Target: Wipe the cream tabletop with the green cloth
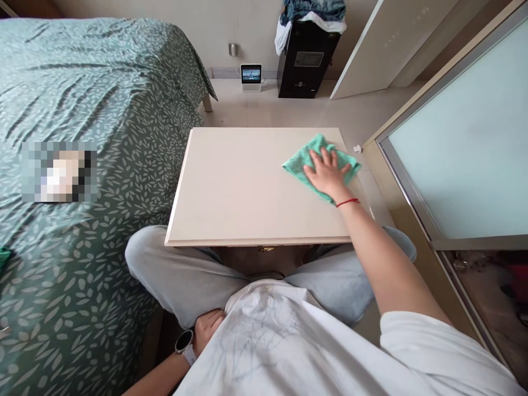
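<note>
My right hand (328, 171) lies flat with fingers spread on a green cloth (299, 164). Beneath the cloth is the right side of a pale cream tabletop (239, 187), which stands in front of me over my knees. A red string bracelet (347, 202) circles my right wrist. Down by my lap, my left hand (207, 328) rests against my thigh with its fingers curled together; the shirt partly covers the fingertips. A watch with a pale strap (184, 342) is on that wrist.
A bed with a green leaf-patterned cover (124, 137) stands along the left, with a blurred-out patch on it. Beyond the table are a small screen device (251, 77) and a black cabinet (307, 60) topped with clothes. A frosted sliding door (466, 148) closes the right side.
</note>
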Demonstrator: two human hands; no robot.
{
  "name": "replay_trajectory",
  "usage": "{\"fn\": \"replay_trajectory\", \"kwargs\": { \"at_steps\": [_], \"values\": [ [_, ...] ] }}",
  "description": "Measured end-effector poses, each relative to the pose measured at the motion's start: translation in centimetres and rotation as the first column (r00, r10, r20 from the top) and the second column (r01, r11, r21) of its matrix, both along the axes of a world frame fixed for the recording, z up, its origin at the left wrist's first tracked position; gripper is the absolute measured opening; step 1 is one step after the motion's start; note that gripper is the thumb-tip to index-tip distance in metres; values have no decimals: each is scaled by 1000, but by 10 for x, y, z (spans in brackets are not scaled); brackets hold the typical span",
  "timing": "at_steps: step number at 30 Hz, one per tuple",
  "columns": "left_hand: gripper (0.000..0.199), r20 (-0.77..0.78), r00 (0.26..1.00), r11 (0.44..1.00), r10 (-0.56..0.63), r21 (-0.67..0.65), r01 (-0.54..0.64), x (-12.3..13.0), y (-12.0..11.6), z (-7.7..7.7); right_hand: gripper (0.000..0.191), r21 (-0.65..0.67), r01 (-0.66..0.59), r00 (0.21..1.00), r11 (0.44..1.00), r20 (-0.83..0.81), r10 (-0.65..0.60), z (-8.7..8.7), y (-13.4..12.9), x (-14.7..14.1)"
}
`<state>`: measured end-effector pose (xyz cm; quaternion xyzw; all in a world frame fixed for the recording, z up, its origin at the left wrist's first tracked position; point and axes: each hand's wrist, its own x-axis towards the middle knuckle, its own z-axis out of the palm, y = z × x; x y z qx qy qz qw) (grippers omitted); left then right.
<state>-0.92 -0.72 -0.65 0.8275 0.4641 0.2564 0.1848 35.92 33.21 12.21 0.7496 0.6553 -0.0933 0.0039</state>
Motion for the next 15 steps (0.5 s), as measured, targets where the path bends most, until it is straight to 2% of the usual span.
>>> {"fn": "replay_trajectory", "kwargs": {
  "at_steps": [3,5,7,9,11,13,15],
  "values": [
    [38,7,1000,1000,-8,7,8,1,1,1,78,21,221,975,975,-30,-221,-3,-10,31],
    [38,9,1000,1000,-10,9,10,1,1,1,80,14,319,945,948,-75,-317,-3,-16,23],
    [38,8,1000,1000,-6,9,6,1,1,1,80,11,324,941,946,-113,-320,-3,-21,-5],
    [38,4,1000,1000,0,8,0,2,2,2,79,30,224,968,974,-119,-219,-2,-24,-49],
    [37,0,1000,1000,0,6,0,2,1,2,79,46,52,993,998,-106,-46,-1,-28,-100],
    [36,-3,1000,1000,0,4,0,2,1,2,80,56,-128,985,990,-111,133,0,-33,-152],
    [37,-7,1000,1000,3,2,-3,1,1,2,81,67,-297,942,953,-141,303,1,-41,-201]
  ]
}}
